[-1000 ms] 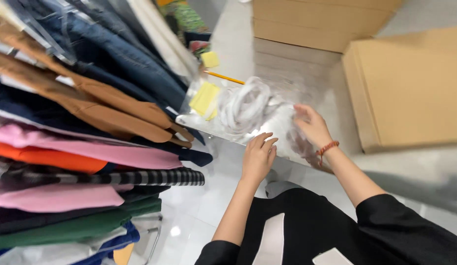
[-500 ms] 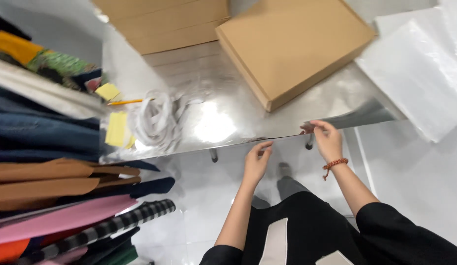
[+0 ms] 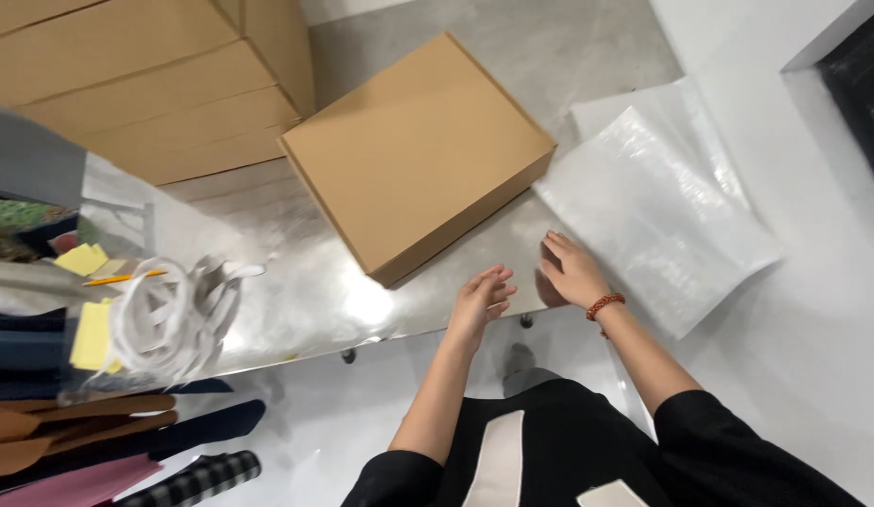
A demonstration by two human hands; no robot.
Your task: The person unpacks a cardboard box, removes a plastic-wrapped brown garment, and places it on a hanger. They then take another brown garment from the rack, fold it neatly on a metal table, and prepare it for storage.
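Observation:
My left hand (image 3: 481, 299) hovers over the front edge of a shiny metal table (image 3: 296, 282), fingers apart and holding nothing. My right hand (image 3: 570, 270) rests flat on the table just right of it, a red bead bracelet on the wrist, fingertips near the corner of a stack of clear plastic bags (image 3: 655, 211). A flat brown cardboard box (image 3: 416, 152) lies on the table just beyond both hands.
A bundle of white cord loops in clear wrap (image 3: 174, 314) and yellow sticky notes (image 3: 92, 333) lie at the table's left. Folded garments (image 3: 80, 441) stack at lower left. Larger cardboard boxes (image 3: 146, 84) stand at the back left. White floor lies below.
The view has swung right, away from the garment stack. Both hands have moved right along the table edge to the box and plastic bags, and the fingers have opened.

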